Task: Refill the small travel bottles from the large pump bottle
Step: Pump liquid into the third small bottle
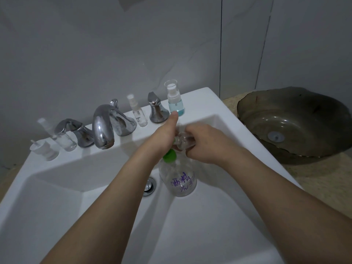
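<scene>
The large clear pump bottle [178, 180], with a green pump head and purple writing, stands in the white sink [57, 197] near the drain. My left hand [163, 136] presses down on its pump head, thumb stretched toward the back ledge. My right hand [205, 143] grips a small clear travel bottle [183, 141], uncapped and tipped sideways, its threaded neck pointing left at the pump spout. On the back ledge stand a small clear spray bottle [139, 114] and a capped bottle with blue liquid [174, 100].
A chrome faucet [106, 124] with two handles [73, 131] [157, 109] lines the back ledge. A clear bottle [61, 137] and a small white-capped jar [44, 149] sit at the far left. A dark glass basin [297, 122] rests on the counter to the right.
</scene>
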`<action>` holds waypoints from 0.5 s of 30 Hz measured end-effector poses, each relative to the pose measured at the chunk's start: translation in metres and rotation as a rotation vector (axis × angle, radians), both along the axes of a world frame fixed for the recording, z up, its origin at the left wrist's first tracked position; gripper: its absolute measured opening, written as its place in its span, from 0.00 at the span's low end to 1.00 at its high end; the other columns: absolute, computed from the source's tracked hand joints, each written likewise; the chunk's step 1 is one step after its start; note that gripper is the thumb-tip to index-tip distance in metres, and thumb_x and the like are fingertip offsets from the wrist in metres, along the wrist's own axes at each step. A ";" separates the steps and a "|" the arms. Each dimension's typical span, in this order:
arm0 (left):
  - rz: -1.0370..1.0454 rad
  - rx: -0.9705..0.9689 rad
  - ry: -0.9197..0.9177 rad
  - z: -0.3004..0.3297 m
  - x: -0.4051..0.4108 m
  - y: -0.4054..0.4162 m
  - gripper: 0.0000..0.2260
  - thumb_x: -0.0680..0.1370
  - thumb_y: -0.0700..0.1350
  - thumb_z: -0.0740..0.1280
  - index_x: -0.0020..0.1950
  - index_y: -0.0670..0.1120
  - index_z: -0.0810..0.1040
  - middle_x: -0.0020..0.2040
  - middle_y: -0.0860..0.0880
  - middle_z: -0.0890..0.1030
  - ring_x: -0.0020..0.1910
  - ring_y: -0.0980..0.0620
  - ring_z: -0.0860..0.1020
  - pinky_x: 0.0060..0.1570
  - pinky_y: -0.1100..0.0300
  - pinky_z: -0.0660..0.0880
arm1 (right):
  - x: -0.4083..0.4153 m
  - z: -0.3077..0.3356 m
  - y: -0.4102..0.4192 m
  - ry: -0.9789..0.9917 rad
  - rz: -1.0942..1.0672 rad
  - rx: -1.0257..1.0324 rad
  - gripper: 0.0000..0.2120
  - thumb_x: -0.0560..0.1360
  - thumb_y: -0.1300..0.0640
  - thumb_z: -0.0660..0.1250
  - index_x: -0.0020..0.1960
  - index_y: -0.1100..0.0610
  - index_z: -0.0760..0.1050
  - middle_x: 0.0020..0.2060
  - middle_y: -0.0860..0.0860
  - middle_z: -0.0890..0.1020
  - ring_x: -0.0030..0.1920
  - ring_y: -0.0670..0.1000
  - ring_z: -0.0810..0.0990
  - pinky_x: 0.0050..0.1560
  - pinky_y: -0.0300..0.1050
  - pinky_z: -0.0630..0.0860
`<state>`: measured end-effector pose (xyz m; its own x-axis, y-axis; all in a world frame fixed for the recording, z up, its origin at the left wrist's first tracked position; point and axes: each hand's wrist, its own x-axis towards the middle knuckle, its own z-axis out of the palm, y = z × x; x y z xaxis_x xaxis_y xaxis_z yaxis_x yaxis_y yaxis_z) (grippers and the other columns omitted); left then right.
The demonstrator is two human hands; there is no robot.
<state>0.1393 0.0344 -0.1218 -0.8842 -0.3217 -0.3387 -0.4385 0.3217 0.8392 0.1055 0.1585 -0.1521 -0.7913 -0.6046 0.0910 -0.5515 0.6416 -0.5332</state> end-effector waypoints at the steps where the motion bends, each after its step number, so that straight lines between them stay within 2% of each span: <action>1: 0.003 0.012 0.007 -0.002 -0.001 -0.001 0.26 0.81 0.64 0.48 0.52 0.48 0.78 0.41 0.48 0.82 0.33 0.53 0.78 0.33 0.60 0.68 | 0.000 0.000 -0.001 -0.007 0.001 -0.003 0.13 0.68 0.57 0.68 0.38 0.46 0.64 0.35 0.44 0.70 0.41 0.51 0.74 0.39 0.41 0.66; 4: 0.022 0.039 0.004 -0.004 -0.002 -0.002 0.28 0.80 0.66 0.49 0.49 0.47 0.80 0.41 0.47 0.84 0.35 0.51 0.80 0.36 0.59 0.70 | 0.001 0.002 0.001 -0.009 0.010 -0.002 0.17 0.68 0.58 0.68 0.35 0.44 0.61 0.32 0.42 0.68 0.41 0.51 0.72 0.39 0.41 0.65; 7: 0.021 0.042 0.009 -0.007 -0.003 -0.005 0.29 0.80 0.67 0.50 0.47 0.47 0.81 0.44 0.45 0.85 0.39 0.49 0.81 0.44 0.56 0.74 | 0.002 0.004 0.002 0.004 0.013 -0.003 0.18 0.69 0.58 0.68 0.33 0.43 0.60 0.32 0.42 0.68 0.39 0.49 0.70 0.36 0.41 0.64; 10: 0.038 0.035 0.000 -0.004 -0.003 -0.006 0.28 0.80 0.66 0.49 0.47 0.47 0.79 0.42 0.47 0.83 0.37 0.51 0.78 0.39 0.57 0.70 | 0.001 0.001 0.000 0.048 0.011 -0.026 0.18 0.68 0.59 0.67 0.34 0.44 0.59 0.31 0.42 0.68 0.39 0.50 0.70 0.32 0.40 0.62; 13: 0.014 0.014 0.034 0.002 -0.005 -0.006 0.29 0.81 0.65 0.47 0.53 0.45 0.79 0.42 0.48 0.81 0.35 0.53 0.76 0.34 0.59 0.65 | -0.004 0.000 -0.002 0.119 -0.003 -0.035 0.12 0.67 0.56 0.67 0.39 0.47 0.64 0.36 0.44 0.72 0.42 0.53 0.74 0.37 0.43 0.67; 15: 0.007 0.027 0.060 0.004 -0.006 -0.005 0.28 0.82 0.63 0.47 0.53 0.44 0.79 0.43 0.48 0.81 0.37 0.53 0.77 0.34 0.60 0.65 | -0.005 -0.001 -0.002 0.143 0.001 -0.038 0.10 0.67 0.56 0.67 0.41 0.49 0.66 0.37 0.45 0.73 0.41 0.53 0.75 0.38 0.45 0.70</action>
